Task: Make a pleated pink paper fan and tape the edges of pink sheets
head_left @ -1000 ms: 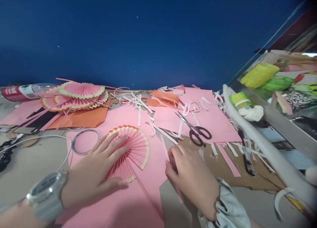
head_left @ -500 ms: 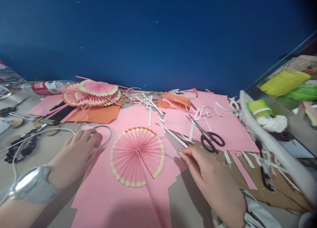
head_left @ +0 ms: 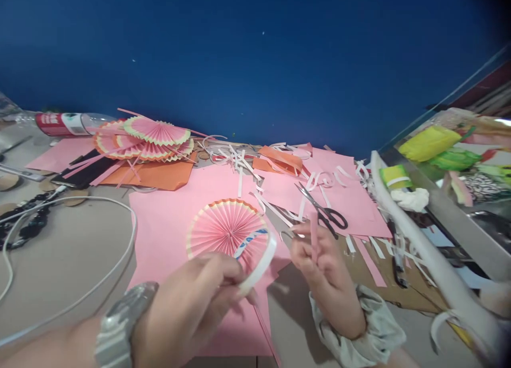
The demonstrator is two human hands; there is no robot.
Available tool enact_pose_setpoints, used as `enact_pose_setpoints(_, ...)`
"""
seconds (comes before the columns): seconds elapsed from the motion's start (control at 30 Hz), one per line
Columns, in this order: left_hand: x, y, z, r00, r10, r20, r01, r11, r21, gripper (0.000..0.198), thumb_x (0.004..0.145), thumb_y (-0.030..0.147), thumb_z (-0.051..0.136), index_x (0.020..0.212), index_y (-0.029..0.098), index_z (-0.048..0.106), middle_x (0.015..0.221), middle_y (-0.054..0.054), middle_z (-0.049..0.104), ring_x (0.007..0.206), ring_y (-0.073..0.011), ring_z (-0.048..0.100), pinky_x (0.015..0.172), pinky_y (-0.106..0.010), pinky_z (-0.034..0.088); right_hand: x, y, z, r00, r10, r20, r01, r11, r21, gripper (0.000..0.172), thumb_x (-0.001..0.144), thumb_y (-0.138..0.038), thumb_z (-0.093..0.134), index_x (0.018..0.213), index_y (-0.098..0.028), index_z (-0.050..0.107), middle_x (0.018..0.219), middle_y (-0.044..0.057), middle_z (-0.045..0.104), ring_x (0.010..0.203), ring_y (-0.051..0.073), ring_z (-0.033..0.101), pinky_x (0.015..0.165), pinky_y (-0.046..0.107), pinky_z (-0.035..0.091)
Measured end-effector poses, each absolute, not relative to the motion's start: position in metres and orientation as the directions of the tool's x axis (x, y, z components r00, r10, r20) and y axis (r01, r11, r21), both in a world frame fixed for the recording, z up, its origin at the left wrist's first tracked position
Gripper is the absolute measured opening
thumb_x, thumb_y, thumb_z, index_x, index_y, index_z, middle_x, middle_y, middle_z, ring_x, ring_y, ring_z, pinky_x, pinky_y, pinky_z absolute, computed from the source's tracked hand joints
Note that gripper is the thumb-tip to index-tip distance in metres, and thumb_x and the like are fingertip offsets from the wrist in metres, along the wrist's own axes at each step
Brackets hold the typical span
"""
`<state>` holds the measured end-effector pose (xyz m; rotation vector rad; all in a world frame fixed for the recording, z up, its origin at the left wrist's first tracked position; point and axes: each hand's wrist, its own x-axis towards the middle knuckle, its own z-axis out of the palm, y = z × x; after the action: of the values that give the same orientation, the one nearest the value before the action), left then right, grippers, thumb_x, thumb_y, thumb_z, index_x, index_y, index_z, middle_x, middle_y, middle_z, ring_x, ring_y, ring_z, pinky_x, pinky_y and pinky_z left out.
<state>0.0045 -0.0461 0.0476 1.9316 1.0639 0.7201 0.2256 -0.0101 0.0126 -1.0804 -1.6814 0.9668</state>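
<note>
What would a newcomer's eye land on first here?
Probably the round pleated pink fan lying on a pink sheet at center, with the left hand holding a tape roll over its lower right side. Next, the pile of similar fans at back left, before the big blue backdrop. Then the dark-handled scissors, right of center, just beyond the right hand.

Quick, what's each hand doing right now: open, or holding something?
Left hand: closed, holding a roll of tape.
Right hand: partly closed, holding a pink paper strip.
</note>
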Motion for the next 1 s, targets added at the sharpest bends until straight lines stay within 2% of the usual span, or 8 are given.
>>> enact_pose_setpoints(0.07,0.022,-0.047,0.040,0.491,0.845,0.214,0.410,-0.440,0.799,0.018,0.092,0.022,0.034,0.090,0.018,0.052,0.082,-0.004,0.067,0.079,-0.0168,0.063,0.070,-0.029,0.049,0.227,-0.014,0.012,-0.309,0.898,0.314,0.248,0.394,-0.885,0.040,0.086,-0.041,0.049,0.122,-0.026,0.043,0.061,-0.006,0.034,0.048,0.009,0.032,0.046,0.023,0.030)
enact_pose_setpoints(0.17,0.041,-0.043,0.032,0.441,0.835,0.329,0.426,-0.518,0.742,0.015,0.091,0.022,0.038,0.089,0.018,0.052,0.077,-0.004,0.068,0.073,-0.0167,0.065,0.062,-0.027,0.051,0.230,-0.015,0.012,-0.337,0.874,0.350,0.320,0.457,-0.830,0.039,0.086,-0.038,0.050,0.123,-0.025,0.048,0.060,-0.006,0.034,0.048,0.009,0.034,0.045,0.022,0.031)
enact_pose_setpoints(0.3,0.055,-0.035,0.029,0.371,0.840,0.396,0.481,-0.539,0.692,0.012,0.091,0.022,0.039,0.085,0.019,0.049,0.074,-0.002,0.070,0.065,-0.0152,0.066,0.053,-0.024,0.051,0.233,-0.012,0.013,-0.284,0.868,0.407,0.453,0.496,-0.741,0.035,0.087,-0.031,0.050,0.122,-0.026,0.051,0.066,-0.002,0.048,0.056,0.012,0.047,0.053,0.025,0.040)
enact_pose_setpoints(0.5,0.058,-0.026,0.023,0.382,0.777,0.501,0.631,-0.615,0.473,0.021,0.093,0.024,0.034,0.080,0.019,0.049,0.066,-0.003,0.068,0.059,-0.0162,0.065,0.051,-0.027,0.051,0.232,-0.014,0.016,-0.284,0.856,0.433,0.495,0.517,-0.698,0.033,0.086,-0.018,0.050,0.116,-0.030,0.055,0.080,0.000,0.062,0.065,0.013,0.055,0.059,0.025,0.044)
enact_pose_setpoints(0.67,0.055,-0.021,0.018,0.410,0.724,0.555,0.611,-0.670,0.423,0.018,0.093,0.023,0.035,0.082,0.018,0.048,0.072,-0.004,0.069,0.063,-0.0154,0.065,0.056,-0.027,0.051,0.228,-0.015,0.018,-0.284,0.881,0.380,0.434,0.471,-0.768,0.016,0.083,-0.015,0.053,0.095,-0.025,0.058,0.072,-0.002,0.058,0.058,0.010,0.052,0.052,0.022,0.040)
enact_pose_setpoints(0.73,0.054,-0.019,0.016,0.436,0.682,0.587,0.563,-0.716,0.413,0.013,0.093,0.020,0.037,0.085,0.018,0.048,0.074,-0.004,0.069,0.065,-0.0143,0.065,0.062,-0.027,0.051,0.227,-0.017,0.020,-0.271,0.868,0.415,0.384,0.493,-0.781,0.011,0.081,-0.013,0.054,0.084,-0.023,0.057,0.067,-0.003,0.055,0.056,0.010,0.050,0.051,0.022,0.040)
enact_pose_setpoints(0.9,0.050,-0.017,0.011,0.464,0.654,0.598,0.518,-0.748,0.415,0.008,0.088,0.013,0.044,0.094,0.017,0.048,0.082,-0.005,0.069,0.072,-0.0149,0.064,0.071,-0.031,0.051,0.233,-0.022,0.019,-0.245,0.743,0.622,0.212,0.668,-0.714,0.024,0.077,-0.007,0.056,0.093,-0.025,0.059,0.062,-0.003,0.051,0.055,0.011,0.048,0.050,0.025,0.041)
enact_pose_setpoints(1.0,0.047,-0.017,0.007,0.440,0.709,0.551,0.560,-0.696,0.449,0.008,0.086,0.013,0.047,0.092,0.018,0.049,0.079,-0.004,0.068,0.071,-0.0161,0.063,0.068,-0.031,0.050,0.238,-0.023,0.019,-0.100,0.721,0.686,0.102,0.693,-0.713,0.027,0.079,-0.009,0.054,0.099,-0.026,0.058,0.063,-0.002,0.049,0.054,0.012,0.045,0.049,0.026,0.040)
